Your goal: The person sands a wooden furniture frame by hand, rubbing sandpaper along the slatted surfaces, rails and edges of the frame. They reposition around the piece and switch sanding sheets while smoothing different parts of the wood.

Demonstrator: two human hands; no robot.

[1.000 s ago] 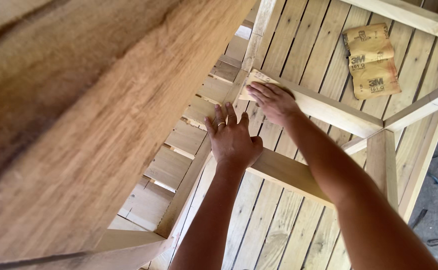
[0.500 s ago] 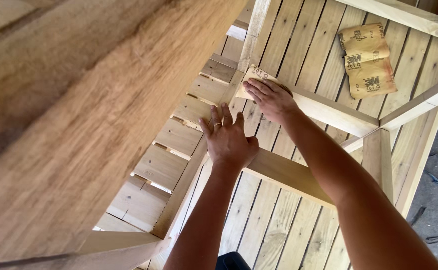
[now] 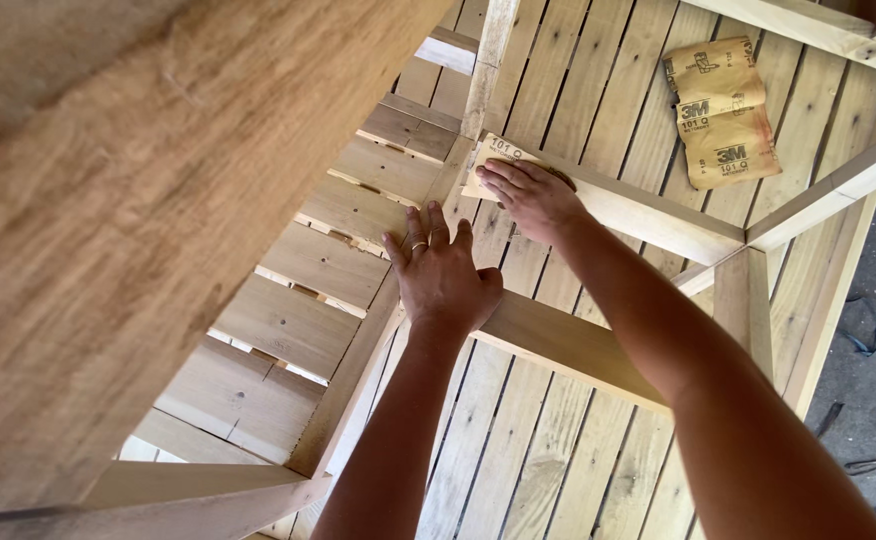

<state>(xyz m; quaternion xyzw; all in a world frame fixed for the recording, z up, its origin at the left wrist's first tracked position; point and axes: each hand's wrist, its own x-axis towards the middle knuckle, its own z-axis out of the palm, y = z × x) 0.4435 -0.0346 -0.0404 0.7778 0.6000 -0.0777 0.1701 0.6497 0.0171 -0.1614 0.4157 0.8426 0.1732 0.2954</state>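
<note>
My right hand [image 3: 530, 197] presses a tan sheet of sandpaper [image 3: 493, 157] flat onto the upper wooden rail [image 3: 658, 217] of a pale wooden frame, near the joint with an upright post [image 3: 486, 60]. My left hand [image 3: 440, 272] lies flat with fingers spread on the lower rail [image 3: 558, 345], where it meets a slanted beam; a ring shows on one finger. Both forearms reach in from the bottom right.
A wide wooden plank [image 3: 148, 210] fills the left of the view. Slatted boards [image 3: 318, 265] run below the frame. Three folded sandpaper sheets [image 3: 723, 115] lie on the plank floor [image 3: 518, 460] at the top right. Dark ground [image 3: 873, 340] shows at the right edge.
My right hand has slid the sandpaper a little to the left along the upper rail toward the post. My left hand stays planted on the lower rail.
</note>
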